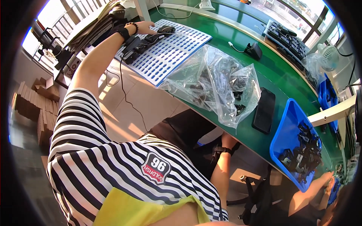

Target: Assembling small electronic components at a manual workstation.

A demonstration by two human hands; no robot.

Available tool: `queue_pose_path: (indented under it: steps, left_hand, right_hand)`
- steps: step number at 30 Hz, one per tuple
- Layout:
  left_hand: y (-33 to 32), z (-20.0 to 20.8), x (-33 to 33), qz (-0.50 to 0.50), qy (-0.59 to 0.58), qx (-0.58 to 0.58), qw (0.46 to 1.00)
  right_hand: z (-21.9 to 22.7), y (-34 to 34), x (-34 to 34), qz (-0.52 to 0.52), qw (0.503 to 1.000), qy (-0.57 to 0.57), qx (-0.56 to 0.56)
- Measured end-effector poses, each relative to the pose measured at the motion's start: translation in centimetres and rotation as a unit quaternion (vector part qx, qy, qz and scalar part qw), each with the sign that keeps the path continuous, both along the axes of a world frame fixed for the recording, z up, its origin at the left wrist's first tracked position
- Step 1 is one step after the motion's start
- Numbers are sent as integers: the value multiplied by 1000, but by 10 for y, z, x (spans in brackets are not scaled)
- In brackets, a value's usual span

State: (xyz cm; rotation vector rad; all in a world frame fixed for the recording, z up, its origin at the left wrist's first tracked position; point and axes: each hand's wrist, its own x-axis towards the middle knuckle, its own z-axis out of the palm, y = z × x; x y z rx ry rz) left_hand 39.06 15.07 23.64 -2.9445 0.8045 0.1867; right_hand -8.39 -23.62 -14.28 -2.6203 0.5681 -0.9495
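Observation:
My left hand (145, 27) reaches across the near-left end of a white tray (188, 36) with rows of blue slots. Its fingers are stretched out beside several black devices with cables, and it touches or nearly touches them. One black device (166, 29) lies just past the fingertips; another (132, 55) sits at the tray's edge, a thin cable hanging toward the floor. My right hand (229, 141) is low by my lap, at the table's front edge; its fingers are mostly hidden. Next to the tray lies a clear plastic bag (215, 81) with black parts inside.
On the green table (249, 71) are a black phone-like slab (265, 109), a black unit with a white cable (254, 51) and a blue bin (279, 132) of black plastic parts. A loaded rack (286, 37) and a fan (327, 57) stand behind. Another person's hand (325, 177) is at lower right.

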Motion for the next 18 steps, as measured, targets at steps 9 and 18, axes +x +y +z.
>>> queue_pose_path:
  steps: [9, 18]
  left_hand:
    - [-26, -39, 40, 73, -39, -53, 995]
    - [-82, -25, 36, -87, -39, -123, 988]
  right_hand:
    - [12, 11, -2, -48, 994, 94, 2]
    - [4, 8, -19, -94, 979, 179, 37]
